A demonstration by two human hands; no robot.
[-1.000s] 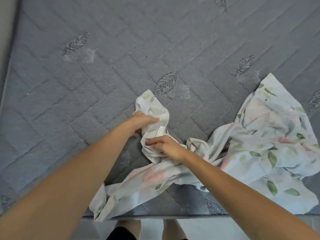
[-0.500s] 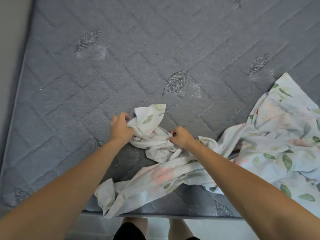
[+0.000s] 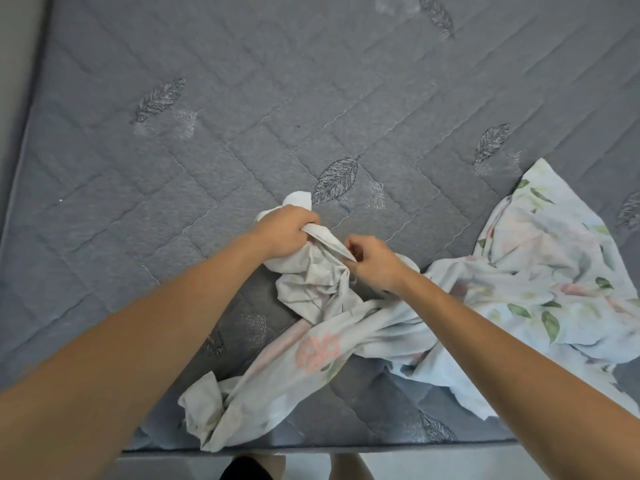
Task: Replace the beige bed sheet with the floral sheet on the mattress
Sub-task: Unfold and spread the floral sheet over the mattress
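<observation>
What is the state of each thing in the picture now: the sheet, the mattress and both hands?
floral sheet: crumpled, not spread, lying on the near right part of the mattress.
mattress: bare, grey quilted top uncovered; no beige sheet in view.
left hand: grips a bunch of the sheet.
right hand: pinches a stretched edge of the sheet.

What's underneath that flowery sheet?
The floral sheet lies bunched on a bare grey quilted mattress. No beige sheet shows. Whatever is directly beneath the bunched folds is covered.
</observation>
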